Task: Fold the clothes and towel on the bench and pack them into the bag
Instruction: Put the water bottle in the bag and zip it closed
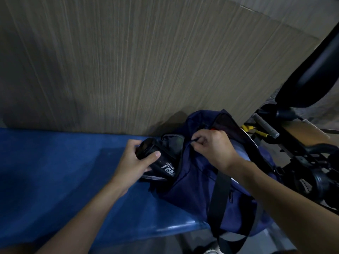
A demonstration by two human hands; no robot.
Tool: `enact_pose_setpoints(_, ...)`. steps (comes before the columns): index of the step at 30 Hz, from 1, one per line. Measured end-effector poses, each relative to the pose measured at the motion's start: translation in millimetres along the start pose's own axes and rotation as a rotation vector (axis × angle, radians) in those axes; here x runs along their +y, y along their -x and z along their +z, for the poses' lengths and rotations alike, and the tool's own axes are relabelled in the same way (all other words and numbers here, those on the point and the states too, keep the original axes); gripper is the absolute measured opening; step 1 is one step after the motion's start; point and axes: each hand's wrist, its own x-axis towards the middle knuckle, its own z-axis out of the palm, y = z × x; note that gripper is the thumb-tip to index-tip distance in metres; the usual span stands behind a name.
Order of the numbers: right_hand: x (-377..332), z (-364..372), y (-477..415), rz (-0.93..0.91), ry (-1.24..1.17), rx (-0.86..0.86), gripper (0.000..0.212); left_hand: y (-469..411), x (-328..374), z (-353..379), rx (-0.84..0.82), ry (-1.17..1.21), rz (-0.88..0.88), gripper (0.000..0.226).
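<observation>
Both busy: left fingers (pixel 155 155) clasp a black bundle (pixel 166 165), right fingers (pixel 200 142) pinch the bag (pixel 198 182); gym machine (pixel 304 88) crowds its right.

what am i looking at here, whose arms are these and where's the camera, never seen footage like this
There is no machine here. A person wears one wide-angle camera on their head, aimed forward and down, so the two bare arms coming in from the bottom edge are their own. That is also why the straight lines bend.

A navy bag with a black strap lies on a blue bench against a wood-grain wall. The left hand grips what looks like a black bottle with white letters, at an open pocket on the bag's end. The right hand pinches the bag's top edge, perhaps a zip pull. Dark gym equipment stands at the right. No loose clothes or towel show on the bench.
</observation>
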Motion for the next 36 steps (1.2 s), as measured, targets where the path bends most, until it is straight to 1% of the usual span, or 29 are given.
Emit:
enact_pose_setpoints(4, -2.1, 0.4, -2.7, -0.008, -0.017, 0.007, 0.013, -2.1, -11.0, 1.7, 0.031, -0.033, -0.02, 0.031)
enact_pose_setpoints(7, -3.5, 1.0, -4.6, -0.006, -0.014, -0.001, 0.013, -2.6, -20.2, -1.3, -0.031, -0.268, 0.033, 0.03)
enact_pose_setpoints(10, -3.0, 1.9, -5.2, -0.012, -0.02, 0.001, 0.014, 1.8, -27.3, -4.3, -0.147, -0.341, 0.004, 0.048)
enact_pose_setpoints(13, -1.5, 2.7, -2.1, -0.005, -0.028, -0.018, 0.016, 5.6, -30.3, -7.8, -0.21, -0.401, -0.003, 0.048)
enact_pose_setpoints(15, 0.9, 0.9, 1.5, 0.036, -0.057, -0.027, 0.024, 6.3, -31.5, -9.9, -0.225, -0.422, 0.019, 0.042)
enact_pose_setpoints(16, 2.5, -0.4, 2.8, 0.065, -0.071, -0.033, 0.031, 6.2, -33.7, -11.6, -0.234, -0.441, 0.036, 0.044)
enact_pose_setpoints(18, 6.9, -2.5, 4.1, 0.12, -0.071, -0.044, 0.043, 5.0, -38.0, -13.4, -0.256, -0.489, 0.054, 0.06)
enact_pose_setpoints(19, 9.5, -2.9, 4.2, 0.139, -0.048, -0.044, 0.043, 4.2, -38.7, -13.7, -0.269, -0.511, 0.049, 0.065)
enact_pose_setpoints(20, 11.2, -3.1, 4.5, 0.151, -0.024, -0.036, 0.038, 3.5, -39.3, -13.9, -0.283, -0.529, 0.038, 0.066)
enact_pose_setpoints(23, 10.7, -2.5, 4.2, 0.129, 0.009, 0.016, 0.024, 6.3, -36.8, -11.9, -0.328, -0.593, 0.027, 0.049)
enact_pose_setpoints(25, 6.9, -2.0, 3.1, 0.084, 0.023, 0.037, 0.022, 8.1, -38.0, -8.2, -0.375, -0.645, 0.056, 0.032)
enact_pose_setpoints(26, 4.8, -1.9, 2.3, 0.069, 0.027, 0.041, 0.022, 8.2, -39.5, -7.2, -0.414, -0.67, 0.079, 0.029)
enact_pose_setpoints(28, 3.2, -0.9, 1.5, 0.053, 0.031, 0.039, 0.021, 9.0, -41.2, -4.8, -0.463, -0.686, 0.11, 0.038)
enact_pose_setpoints(30, 5.3, -0.3, 3.2, 0.06, 0.028, 0.034, 0.021, 7.6, -43.7, -1.0, -0.424, -0.671, 0.154, 0.045)
enact_pose_setpoints(32, 8.9, 0.3, 7.5, 0.076, 0.018, 0.03, 0.02, 9.1, -47.1, 4.1, -0.347, -0.634, 0.188, 0.041)
enact_pose_setpoints(34, 12.0, 0.1, 11.2, 0.087, 0.01, 0.032, 0.02, 11.2, -49.5, 8.0, -0.317, -0.619, 0.155, 0.041)
enact_pose_setpoints(36, 12.1, -0.9, 11.7, 0.087, 0.0, 0.046, 0.019, 12.1, -53.6, 8.3, -0.362, -0.611, 0.11, 0.048)
